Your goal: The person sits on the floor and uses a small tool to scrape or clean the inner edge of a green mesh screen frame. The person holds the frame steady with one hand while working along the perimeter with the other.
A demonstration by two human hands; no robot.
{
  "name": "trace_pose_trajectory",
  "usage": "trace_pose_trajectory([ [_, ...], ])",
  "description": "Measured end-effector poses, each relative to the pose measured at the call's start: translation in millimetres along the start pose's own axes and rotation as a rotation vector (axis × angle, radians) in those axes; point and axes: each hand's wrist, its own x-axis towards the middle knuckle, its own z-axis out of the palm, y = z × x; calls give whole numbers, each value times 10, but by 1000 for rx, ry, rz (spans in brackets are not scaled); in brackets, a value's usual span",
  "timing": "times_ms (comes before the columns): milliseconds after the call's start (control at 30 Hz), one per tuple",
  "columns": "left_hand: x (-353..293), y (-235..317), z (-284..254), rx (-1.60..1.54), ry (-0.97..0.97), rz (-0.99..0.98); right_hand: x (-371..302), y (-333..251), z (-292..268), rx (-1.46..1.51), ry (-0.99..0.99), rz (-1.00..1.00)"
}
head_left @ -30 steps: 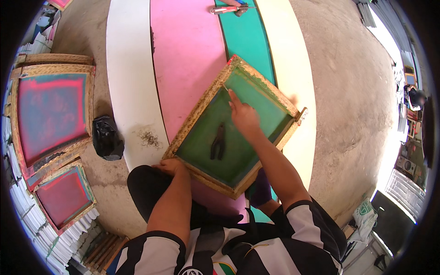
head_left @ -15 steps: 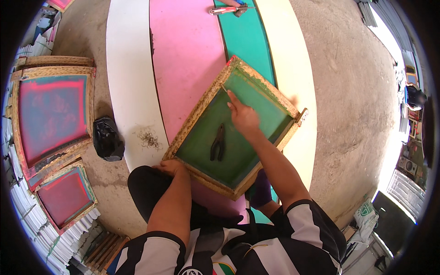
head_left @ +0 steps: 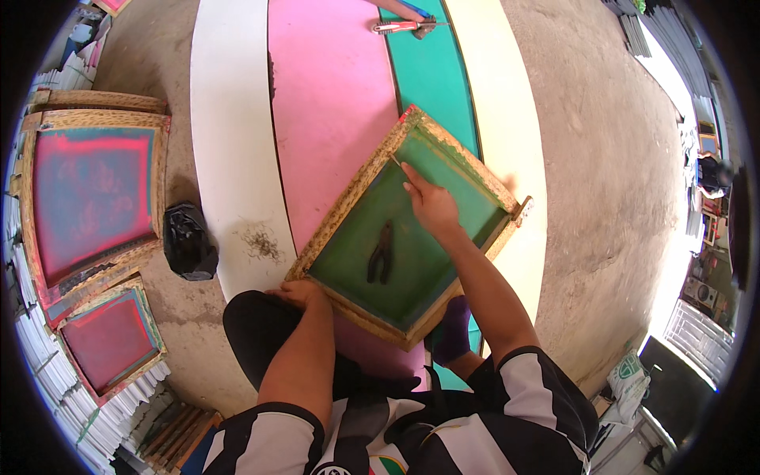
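A wooden-framed screen-printing frame (head_left: 348,207) with green mesh lies slanted in front of me, its near left corner at my knee. My left hand (head_left: 307,292) is closed around that corner, with part of its fingers hidden. Over the mesh, my right hand (head_left: 435,209) reaches to the inner edge of the upper left rail. Its index finger and thumb point at the rail and the other fingers are curled. A thin sliver shows at the fingertip, too small to name. Pliers with dark handles (head_left: 381,257) lie on the mesh, below my right hand.
Under the frame run white, pink, green and cream boards (head_left: 332,103). Thin curled scraps (head_left: 261,241) lie on the white one, beside a black plastic bag (head_left: 188,241). More framed screens (head_left: 95,198) stand left. Another person's hand is at the top, by a red-handled tool (head_left: 396,27).
The whole view has shifted slightly, with things sitting a little lower and to the right. My right hand stays at the same rail and my left hand keeps its grip on the corner.
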Motion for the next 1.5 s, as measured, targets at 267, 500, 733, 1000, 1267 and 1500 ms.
trace_pose_trajectory([
  [267,-686,-242,-1348,-897,-96,-120,154,432,253,325,161,-235],
  [500,182,17,327,95,-1,124,214,213,-246,572,-333,141],
  [733,-315,-28,-604,237,-204,232,36,357,132,-464,182,-200],
  [1000,-827,-459,-2165,490,-372,429,33,125,208,-495,246,-83],
  [1267,-893,-291,-1675,-828,-6,-198,97,52,50,-305,8,148],
  [1500,-839,-332,-1624,-1389,161,-310,186,109,-50,-105,-39,23],
])
